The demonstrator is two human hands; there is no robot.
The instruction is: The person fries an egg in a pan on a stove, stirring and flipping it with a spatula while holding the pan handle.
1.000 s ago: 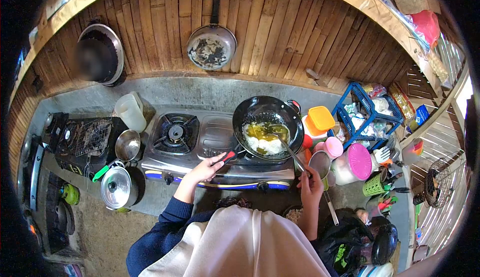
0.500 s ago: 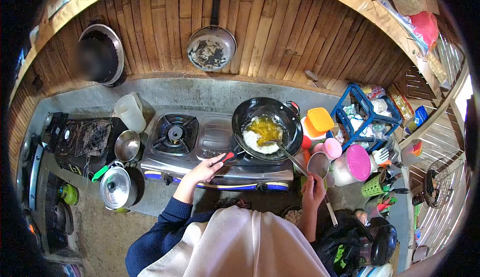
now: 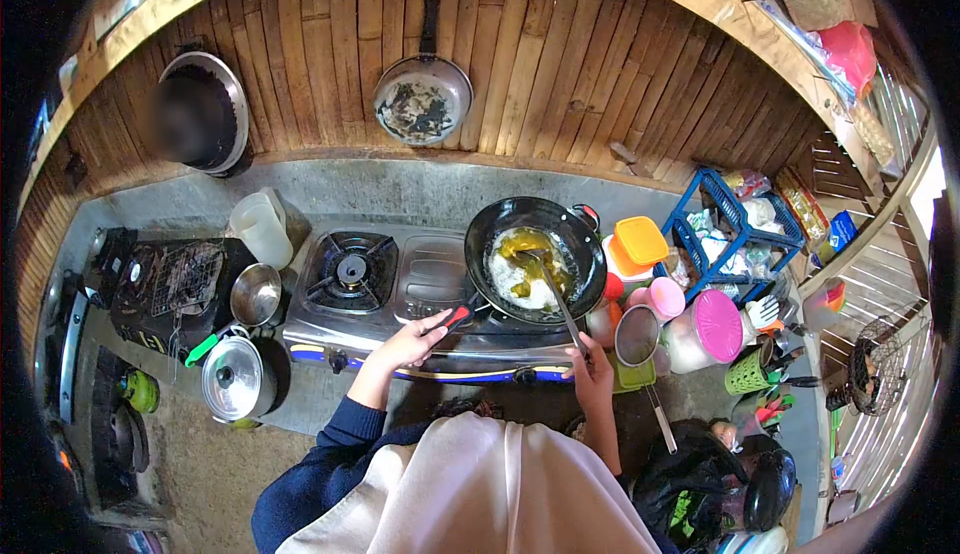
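My left hand (image 3: 412,342) is closed round the red-and-black handle (image 3: 457,317) of a black wok (image 3: 512,216), which sits on the right side of the stove (image 3: 400,329). In my right hand (image 3: 592,369) is a long metal spatula (image 3: 561,304), slanting up into the wok. Its blade end rests in the food, partly sunk in it. That food is a yellow and white mass resembling egg (image 3: 510,279), with foamy white edges. A round strainer (image 3: 637,337) lies just right of my right hand.
Left of the wok is a bare burner (image 3: 351,269). A lidded pot (image 3: 233,376) and small metal pot (image 3: 256,294) stand farther left. Right of the wok are an orange-lidded container (image 3: 640,242), a pink-lidded jar (image 3: 717,324) and a blue rack (image 3: 735,224). A frying pan (image 3: 424,99) hangs above.
My right hand has moved left and slightly down, carrying the spatula's blade toward the wok's middle. The yellow part has spread and mixed with the white. My left hand stays on the handle.
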